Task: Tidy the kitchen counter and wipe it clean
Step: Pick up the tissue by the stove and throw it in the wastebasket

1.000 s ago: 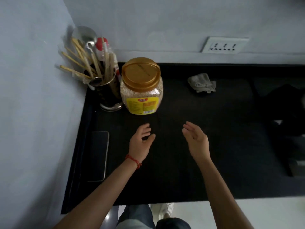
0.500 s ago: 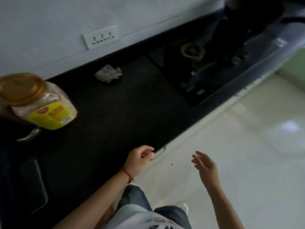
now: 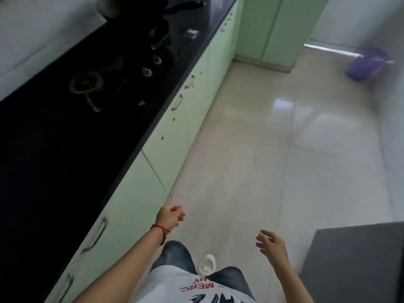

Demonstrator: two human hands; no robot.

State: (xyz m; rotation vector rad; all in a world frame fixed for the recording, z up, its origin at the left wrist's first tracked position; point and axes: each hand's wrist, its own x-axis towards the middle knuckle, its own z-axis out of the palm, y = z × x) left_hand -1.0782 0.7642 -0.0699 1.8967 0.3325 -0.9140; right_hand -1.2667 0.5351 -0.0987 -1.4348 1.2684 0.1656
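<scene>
The black kitchen counter (image 3: 54,154) runs along the left of the head view, with a gas stove (image 3: 105,84) set into it further along. My left hand (image 3: 169,217), with a red thread at the wrist, hangs loosely curled and holds nothing, out over the floor beside the cabinet fronts. My right hand (image 3: 270,243) is further right over the floor, fingers relaxed and spread, also holding nothing. The jar, the utensil holder and the crumpled cloth are out of view.
Pale green cabinets (image 3: 175,136) with handles sit under the counter. A dark pan (image 3: 135,7) stands at the far end of the stove. The glossy tiled floor (image 3: 284,149) stretches ahead, with a purple dustpan (image 3: 367,62) at the far right and a grey mat (image 3: 354,263) near right.
The view has swung right, away from the counter corner toward the floor. The jar and the cloth have left the view. Both hands have come off the counter and hang over the floor.
</scene>
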